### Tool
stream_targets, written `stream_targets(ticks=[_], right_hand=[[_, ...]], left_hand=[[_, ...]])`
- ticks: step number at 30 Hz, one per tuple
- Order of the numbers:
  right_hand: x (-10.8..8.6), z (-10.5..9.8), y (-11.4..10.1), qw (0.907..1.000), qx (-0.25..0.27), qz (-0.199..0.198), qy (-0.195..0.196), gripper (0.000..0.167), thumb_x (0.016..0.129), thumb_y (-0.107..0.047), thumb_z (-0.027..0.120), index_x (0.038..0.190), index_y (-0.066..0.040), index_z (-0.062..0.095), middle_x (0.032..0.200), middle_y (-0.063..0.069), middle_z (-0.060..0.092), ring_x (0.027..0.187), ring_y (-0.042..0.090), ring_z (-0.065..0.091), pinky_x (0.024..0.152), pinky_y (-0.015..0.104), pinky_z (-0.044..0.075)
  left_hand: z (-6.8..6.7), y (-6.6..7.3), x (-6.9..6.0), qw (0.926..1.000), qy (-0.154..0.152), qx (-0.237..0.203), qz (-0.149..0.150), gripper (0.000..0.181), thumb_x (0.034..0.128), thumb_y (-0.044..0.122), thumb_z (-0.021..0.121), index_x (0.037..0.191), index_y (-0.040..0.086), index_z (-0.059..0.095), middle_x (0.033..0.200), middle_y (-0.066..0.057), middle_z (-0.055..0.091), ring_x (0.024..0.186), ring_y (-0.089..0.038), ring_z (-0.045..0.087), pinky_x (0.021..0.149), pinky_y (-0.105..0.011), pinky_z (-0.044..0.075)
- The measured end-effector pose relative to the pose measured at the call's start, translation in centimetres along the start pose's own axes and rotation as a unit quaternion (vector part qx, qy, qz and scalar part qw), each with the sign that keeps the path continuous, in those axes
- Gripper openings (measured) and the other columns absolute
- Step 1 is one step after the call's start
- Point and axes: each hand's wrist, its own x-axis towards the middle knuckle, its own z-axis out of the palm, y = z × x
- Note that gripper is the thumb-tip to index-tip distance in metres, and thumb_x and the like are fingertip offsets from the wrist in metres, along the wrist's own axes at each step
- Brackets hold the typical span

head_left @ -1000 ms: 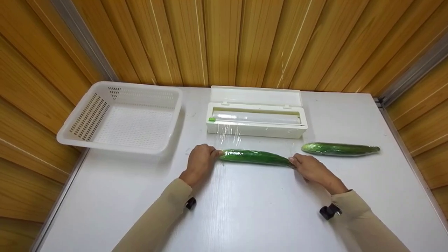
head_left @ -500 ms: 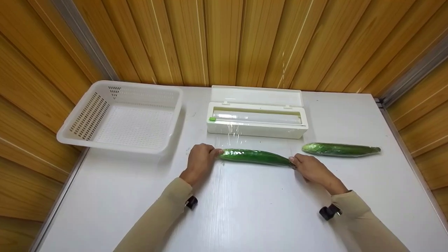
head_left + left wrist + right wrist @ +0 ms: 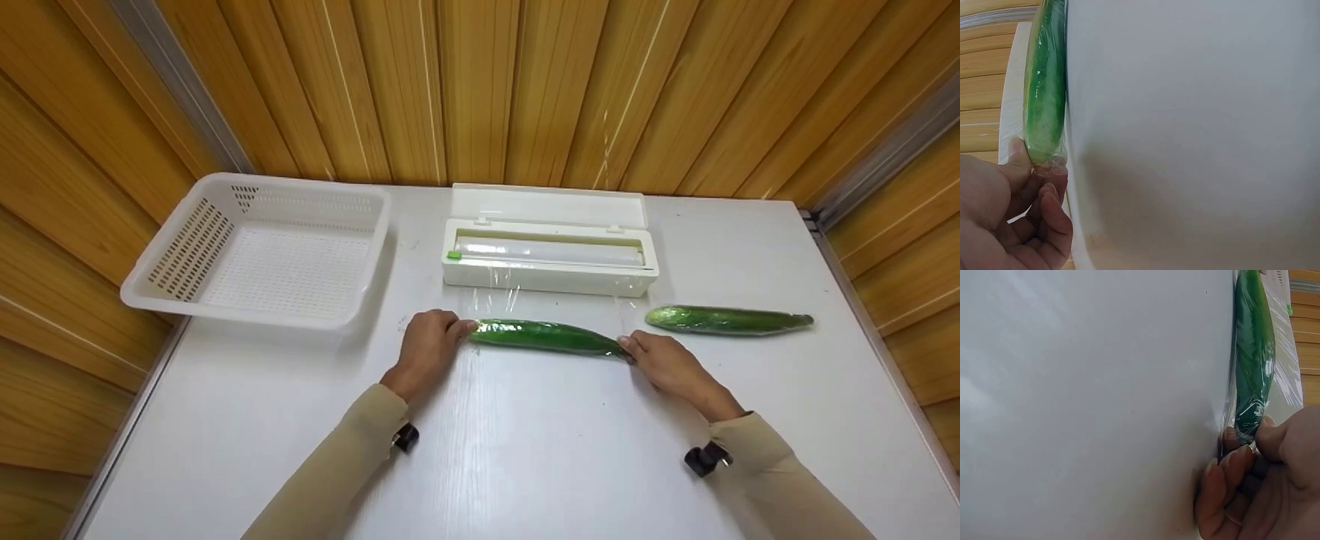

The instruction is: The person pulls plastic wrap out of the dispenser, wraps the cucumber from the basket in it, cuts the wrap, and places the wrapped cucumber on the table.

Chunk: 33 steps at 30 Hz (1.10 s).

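Wood-look panels [image 3: 480, 90] stand behind a white tabletop [image 3: 540, 465]. At the frame's centre, a cucumber [image 3: 544, 337] lies in clear film [image 3: 512, 298], which appears to run up to the open dispenser box [image 3: 551, 280]. The left hand [image 3: 429, 345] and right hand [image 3: 667, 364] pinch the film at the cucumber's 2 ends. At the frame's right, a 2nd cucumber [image 3: 727, 320] seems fully wrapped; a white basket [image 3: 247, 315] sits at upper left. Likely 1 wrap is done, while the central cucumber looks covered, its ends left to secure and the film left to cut.

Basket [image 3: 289, 262] left, cucumber [image 3: 547, 337] before box [image 3: 551, 279]
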Motion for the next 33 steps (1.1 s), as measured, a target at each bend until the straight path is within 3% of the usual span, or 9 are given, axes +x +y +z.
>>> stream_targets(ticks=[6,12,15,18,20,22,25,28,33], right_hand=[[0.0,-0.2,0.0,0.9997,0.016,0.013,-0.01,0.039,0.116,-0.036,0.045,0.084,-0.013,0.051,0.061,-0.002,0.046,0.055,0.016,0.051,0.059,0.037,0.043],[0.4,-0.5,0.0,0.9976,0.048,0.043,-0.025,0.043,0.115,-0.04,0.045,0.086,-0.011,0.057,0.061,-0.001,0.047,0.046,0.014,0.05,0.054,0.035,0.044],[0.6,-0.5,0.1,0.9964,0.058,0.054,-0.029,0.044,0.115,-0.041,0.045,0.089,-0.01,0.062,0.065,0.001,0.051,0.047,0.015,0.052,0.054,0.035,0.045],[0.7,-0.5,0.1,0.9954,0.066,0.061,-0.033,0.045,0.114,-0.042,0.046,0.091,-0.008,0.065,0.072,0.001,0.058,0.047,0.016,0.054,0.055,0.035,0.047],[0.7,-0.5,0.2,0.9951,0.069,0.062,-0.035,0.046,0.114,-0.043,0.047,0.093,-0.007,0.066,0.073,0.004,0.06,0.046,0.016,0.054,0.055,0.035,0.047],[0.7,-0.5,0.2,0.9947,0.073,0.063,-0.035,0.047,0.114,-0.043,0.048,0.094,-0.006,0.067,0.074,0.005,0.061,0.046,0.016,0.054,0.055,0.036,0.047],[0.7,-0.6,0.2,0.9941,0.079,0.066,-0.034,0.048,0.114,-0.044,0.048,0.094,-0.005,0.068,0.066,0.006,0.058,0.046,0.016,0.053,0.054,0.035,0.046],[0.6,-0.5,0.3,0.9937,0.088,0.063,-0.028,0.047,0.113,-0.044,0.049,0.091,-0.006,0.066,0.062,0.003,0.054,0.046,0.016,0.052,0.052,0.034,0.046],[0.3,0.0,0.6,0.9913,0.122,0.047,0.015,0.042,0.111,-0.043,0.056,0.093,-0.006,0.062,0.07,0.003,0.057,0.048,0.015,0.051,0.048,0.032,0.045]], left_hand=[[-0.6,-0.1,0.1,0.9982,-0.046,0.027,0.026,0.023,0.101,0.022,0.075,0.089,0.004,0.081,0.085,-0.003,0.071,0.082,-0.02,0.064,0.077,-0.039,0.055],[-0.8,-0.4,0.3,0.9929,-0.028,0.081,0.082,0.013,0.0959,0.015,0.078,0.097,0.003,0.082,0.093,-0.009,0.076,0.091,-0.028,0.074,0.084,-0.04,0.06],[-0.8,-0.5,0.5,0.994,-0.02,0.078,0.074,0.013,0.096,0.016,0.078,0.097,0.003,0.083,0.092,-0.008,0.077,0.091,-0.028,0.074,0.084,-0.04,0.059],[-0.7,-0.3,0.7,0.9968,-0.007,0.066,0.044,0.017,0.0935,0.021,0.082,0.096,0.005,0.082,0.09,-0.005,0.076,0.088,-0.025,0.072,0.082,-0.04,0.059],[-0.7,-0.2,0.8,0.9985,0.005,0.049,0.024,0.024,0.0898,0.023,0.087,0.104,0.004,0.08,0.092,-0.005,0.075,0.086,-0.024,0.07,0.081,-0.04,0.058],[-0.8,0.0,0.9,0.999,0.013,0.035,0.026,0.034,0.0868,0.021,0.089,0.115,0.005,0.077,0.096,-0.005,0.073,0.086,-0.023,0.069,0.08,-0.041,0.057],[-0.8,0.0,1.0,0.9972,0.012,0.037,0.065,0.042,0.0858,0.015,0.089,0.125,0.007,0.075,0.103,-0.005,0.072,0.088,-0.023,0.068,0.082,-0.041,0.057],[-0.7,-0.2,1.1,0.9934,0.007,0.05,0.103,0.032,0.0871,0.008,0.086,0.118,0.007,0.079,0.104,-0.005,0.073,0.092,-0.022,0.07,0.085,-0.039,0.058],[-0.5,-0.6,1.0,0.9923,0.001,0.042,0.117,0.022,0.0885,0.004,0.084,0.11,0.002,0.08,0.099,-0.006,0.072,0.093,-0.023,0.071,0.086,-0.037,0.058]])
